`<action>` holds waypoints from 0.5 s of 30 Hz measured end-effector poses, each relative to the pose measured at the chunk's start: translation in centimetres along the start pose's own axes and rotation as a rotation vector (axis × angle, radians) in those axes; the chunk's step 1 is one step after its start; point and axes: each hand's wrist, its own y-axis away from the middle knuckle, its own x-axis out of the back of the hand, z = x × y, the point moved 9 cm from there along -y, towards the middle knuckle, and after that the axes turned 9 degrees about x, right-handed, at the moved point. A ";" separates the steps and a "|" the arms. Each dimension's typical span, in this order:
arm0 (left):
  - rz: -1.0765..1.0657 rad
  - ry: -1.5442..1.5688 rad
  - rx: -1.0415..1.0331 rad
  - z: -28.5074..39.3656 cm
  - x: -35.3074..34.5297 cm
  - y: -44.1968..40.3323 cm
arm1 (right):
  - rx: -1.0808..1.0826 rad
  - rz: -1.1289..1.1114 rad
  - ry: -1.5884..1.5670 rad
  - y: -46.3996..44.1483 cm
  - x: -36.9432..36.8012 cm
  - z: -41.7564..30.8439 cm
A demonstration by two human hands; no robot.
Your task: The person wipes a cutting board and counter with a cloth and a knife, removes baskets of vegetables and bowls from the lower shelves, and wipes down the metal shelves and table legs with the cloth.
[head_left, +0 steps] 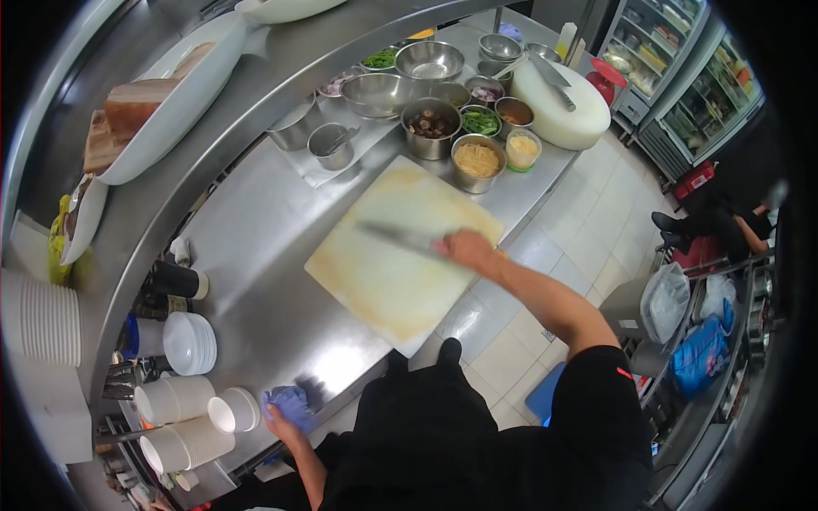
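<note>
One steel worktop (256,247). On it, one pale cutting board (383,289), stained yellow-brown, near corner at the worktop's edge. Beyond, one round white block (554,123). Two wide steel bowls (368,106), one partly behind the other. One knife (396,235), motion-blurred, above the board; blade contact, cannot tell. Right hand (469,252) closed round its handle. One stack of white plates (183,343), count unclear. Two pots past the board's far side: one of dark pieces (428,152), one of yellow strips (474,183). One blue-purple cloth (294,407), bunched, left hand (278,423) gripping it at the worktop's edge
</note>
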 end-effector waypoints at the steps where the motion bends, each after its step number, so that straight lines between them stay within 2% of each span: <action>1: -0.024 0.021 -0.004 -0.1 -0.2 -0.1 | 0.102 -0.064 0.029 1.6 -1.2 -2.4; 2: -0.020 0.023 -0.004 0.0 -0.3 0.3 | 0.182 -0.099 0.039 3.1 -1.2 -4.5; 4: 0.014 0.008 -0.041 0.6 -0.6 1.2 | 0.144 -0.081 0.068 2.9 0.9 -3.6; 8: 0.002 -0.004 -0.006 -0.3 -0.2 0.9 | -0.289 0.281 -0.085 2.1 5.3 5.9; 9: -0.003 -0.012 -0.011 -0.6 -0.2 0.5 | -0.288 0.236 -0.091 2.1 4.7 6.2; 12: -0.020 0.002 -0.025 0.1 -1.8 0.5 | -0.100 0.016 -0.066 4.5 -0.8 0.8; 13: -0.020 0.022 -0.031 0.3 -2.1 0.8 | -0.010 -0.002 -0.010 6.0 -0.7 -3.0; 15: -0.066 0.023 -0.034 -0.3 -2.7 -0.3 | -0.045 0.034 0.001 6.4 1.3 -3.2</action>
